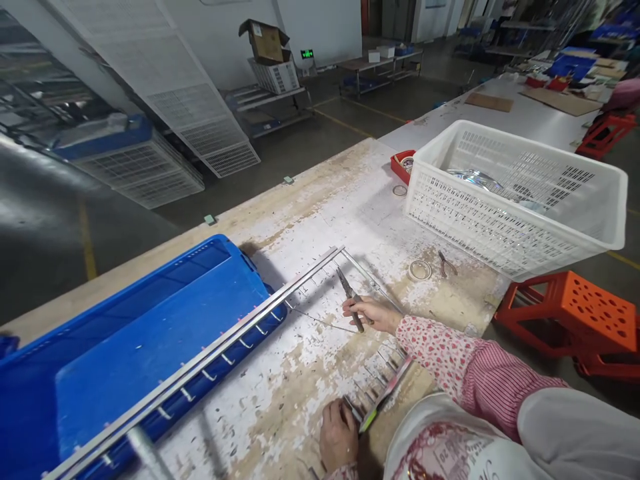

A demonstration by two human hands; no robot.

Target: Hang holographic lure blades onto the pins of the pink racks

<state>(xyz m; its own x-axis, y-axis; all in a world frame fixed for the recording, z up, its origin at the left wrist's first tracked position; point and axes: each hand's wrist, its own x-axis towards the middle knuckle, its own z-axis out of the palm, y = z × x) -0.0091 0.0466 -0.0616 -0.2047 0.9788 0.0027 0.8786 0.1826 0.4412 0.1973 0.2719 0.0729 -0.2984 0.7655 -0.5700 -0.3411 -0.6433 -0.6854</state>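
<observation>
My right hand [373, 312] is closed round a pair of slim pliers [349, 295] whose tips point up toward a long metal rail with small hooks [235, 337]. The rail lies slanted across the worn white table [320, 220], its lower end over the blue crate lid [145, 333]. A thin wire runs from the rail toward my right hand. My left hand [339, 433] is closed on the near end of a second hooked metal strip [383, 390] at the table's front edge.
A white perforated basket [515, 193] stands at the right with something shiny inside. Near it lie a tape roll [419, 269], small cutters [445, 264] and a red tray [403, 165]. Orange stools [570, 313] sit beside the table. Wire racks and shelving stand across the aisle.
</observation>
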